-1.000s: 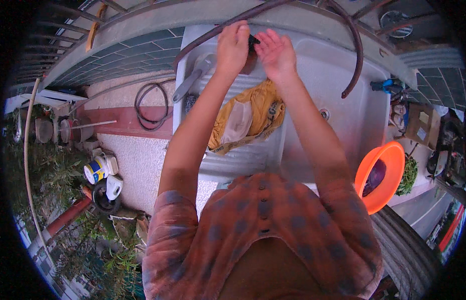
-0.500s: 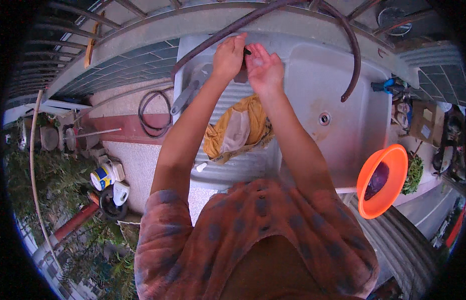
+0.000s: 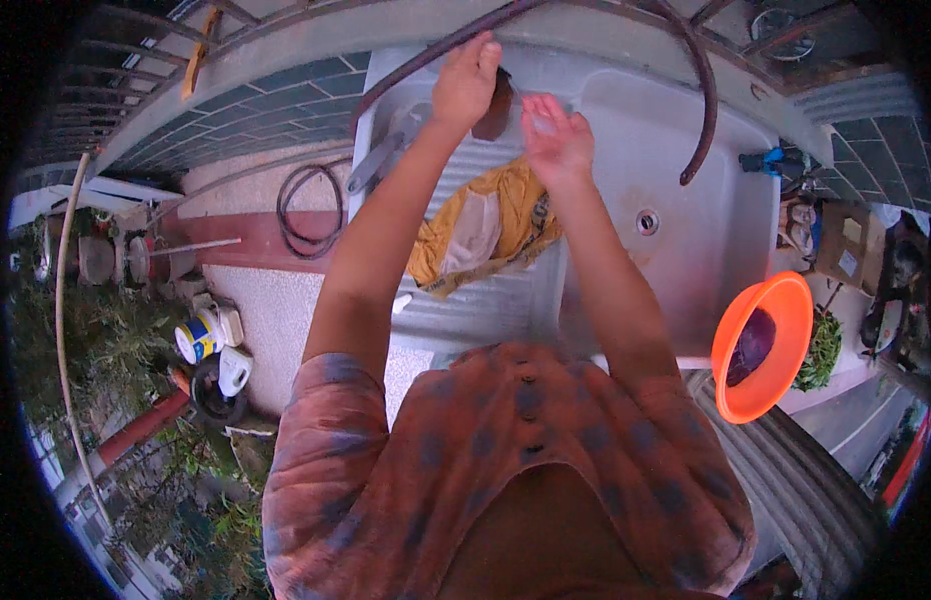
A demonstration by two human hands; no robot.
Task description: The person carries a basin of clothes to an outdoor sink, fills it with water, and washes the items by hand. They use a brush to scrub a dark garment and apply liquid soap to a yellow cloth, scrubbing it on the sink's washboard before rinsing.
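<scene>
My left hand (image 3: 465, 85) is over the far left of the light grey sink (image 3: 665, 110), beside an upright brown bottle-like thing (image 3: 493, 112) with a dark top. Its fingers look loosely stretched, though the back of the hand hides part of them. To the right, my right hand (image 3: 558, 143) is open, palm up with fingers apart; nothing solid shows in it. Below the hands a crumpled yellow cloth (image 3: 515, 200) with a pale patch and dark printing lies on the ridged washboard part. Left of my forearm, a grey flat tool (image 3: 377, 163) leans in the sink's corner.
A dark hose (image 3: 700, 110) hangs over the basin, which has a drain (image 3: 646, 222). An orange bowl (image 3: 760, 395) with something purple inside stands at the right. A white bucket (image 3: 198, 337) and a coiled black hose (image 3: 310, 210) are on the left. Railings line the far side.
My hands have moved apart: the left up and left, the right toward the right. More of the brown bottle-like thing shows between them. The view has shifted slightly.
</scene>
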